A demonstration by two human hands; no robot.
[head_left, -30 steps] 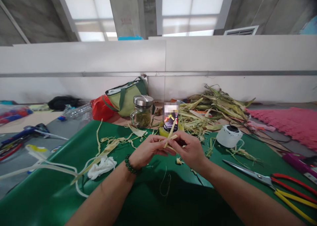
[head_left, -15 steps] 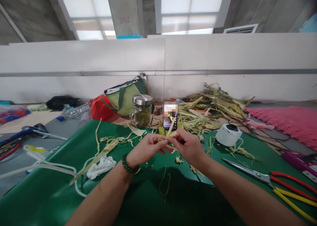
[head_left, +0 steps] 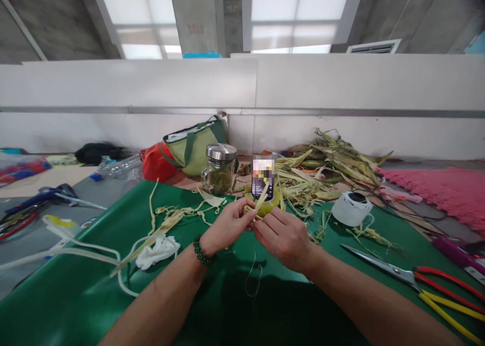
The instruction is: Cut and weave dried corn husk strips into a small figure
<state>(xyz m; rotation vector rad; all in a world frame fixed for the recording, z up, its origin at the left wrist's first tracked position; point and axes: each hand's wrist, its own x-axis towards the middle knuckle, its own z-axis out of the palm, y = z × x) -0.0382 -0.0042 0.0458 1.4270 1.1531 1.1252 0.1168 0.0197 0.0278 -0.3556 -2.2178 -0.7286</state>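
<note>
- Husk strip: pale and narrow, held between the two hands above the green mat, rising at a slant from the fingertips so that its upper part crosses in front of the phone.
- White tube: well left of the grip, bending onto the mat.
- Plastic bottle: lying well left of the grip and beyond it.
- Red bag: beyond the grip to the left, against the green bag.
- White cloth: crumpled, left of the grip, near the left forearm.
- Loose strips: strewn across the mat, left of the grip.
- Jar: lidded and upright, just beyond the left hand.
- Left hand: bead bracelet at the wrist; thumb and fingers pinched together on the strip.
- Phone: propped up directly behind the grip, screen lit, part of it blurred.
- Right hand: fingers curled tightly at the strip's lower end, close against the left fingertips; its thumb is hidden.
- Husk pile: heaped beyond the grip to the right.
- White spool: on the mat, right of the grip.
- Scissors: right of the right hand, tips pointing toward the spool's side of the mat, handles red and yellow.
- Pink cloth: far right of the grip.
</note>
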